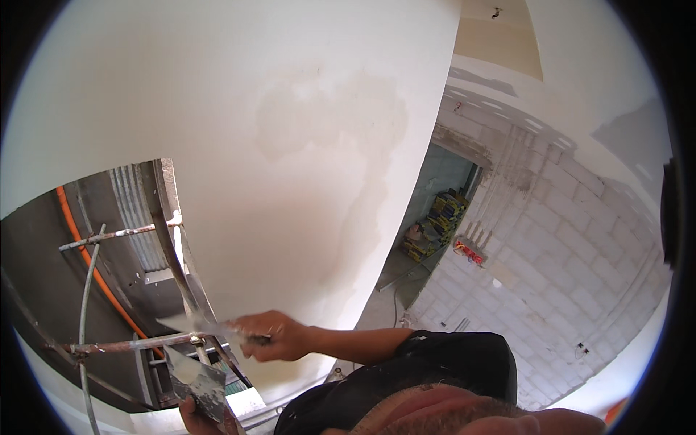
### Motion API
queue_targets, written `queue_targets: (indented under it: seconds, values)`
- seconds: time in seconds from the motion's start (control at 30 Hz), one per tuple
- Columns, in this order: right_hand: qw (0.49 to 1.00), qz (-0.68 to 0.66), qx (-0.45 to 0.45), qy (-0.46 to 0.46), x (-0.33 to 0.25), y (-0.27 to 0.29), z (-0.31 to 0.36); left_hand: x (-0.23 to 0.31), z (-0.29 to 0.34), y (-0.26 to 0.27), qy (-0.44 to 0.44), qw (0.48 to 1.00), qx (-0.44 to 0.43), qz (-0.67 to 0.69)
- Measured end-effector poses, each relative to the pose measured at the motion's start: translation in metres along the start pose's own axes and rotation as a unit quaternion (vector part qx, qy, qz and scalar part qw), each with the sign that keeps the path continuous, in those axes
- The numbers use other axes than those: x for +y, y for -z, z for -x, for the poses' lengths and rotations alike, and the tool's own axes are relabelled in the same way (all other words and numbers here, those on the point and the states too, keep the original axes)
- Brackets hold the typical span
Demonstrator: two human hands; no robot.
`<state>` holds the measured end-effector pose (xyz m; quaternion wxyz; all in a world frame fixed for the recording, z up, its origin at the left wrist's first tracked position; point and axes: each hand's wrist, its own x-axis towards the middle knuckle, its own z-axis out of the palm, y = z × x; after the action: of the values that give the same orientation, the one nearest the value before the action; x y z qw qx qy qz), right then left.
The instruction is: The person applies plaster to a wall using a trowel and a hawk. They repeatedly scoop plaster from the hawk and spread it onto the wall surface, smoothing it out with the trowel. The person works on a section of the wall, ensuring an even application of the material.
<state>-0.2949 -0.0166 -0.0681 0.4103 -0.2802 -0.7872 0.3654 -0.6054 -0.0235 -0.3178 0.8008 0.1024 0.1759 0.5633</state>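
My right hand is closed round the handle of a putty knife. Its blade, smeared by motion, points left across the corner of the window opening. Lower down, my left hand grips a wide scraper, whose metal blade is stained white. A lump of pale putty sits on that blade, just below the knife. Part of my left hand is cut off by the lower edge. Behind both tools rises a smooth white wall with a darker, damp-looking patch on its upper part.
Scaffold poles cross the window opening at left, with an orange pipe and a corrugated sheet beyond. At right stands a bare block wall with red electrical boxes. Yellow-and-black stacked goods lie past a doorway.
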Motion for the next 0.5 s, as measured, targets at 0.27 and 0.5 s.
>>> queue_targets:
  seconds: [0.27,0.5]
  values:
    - [0.987,0.037,-0.11,0.112,0.061,-0.045,0.011,-0.013,0.041,-0.088,-0.141,0.987,0.083,-0.003]
    - [0.981,0.07,-0.145,0.106,0.078,-0.06,0.011,0.024,0.064,-0.021,-0.134,0.976,0.132,-0.107]
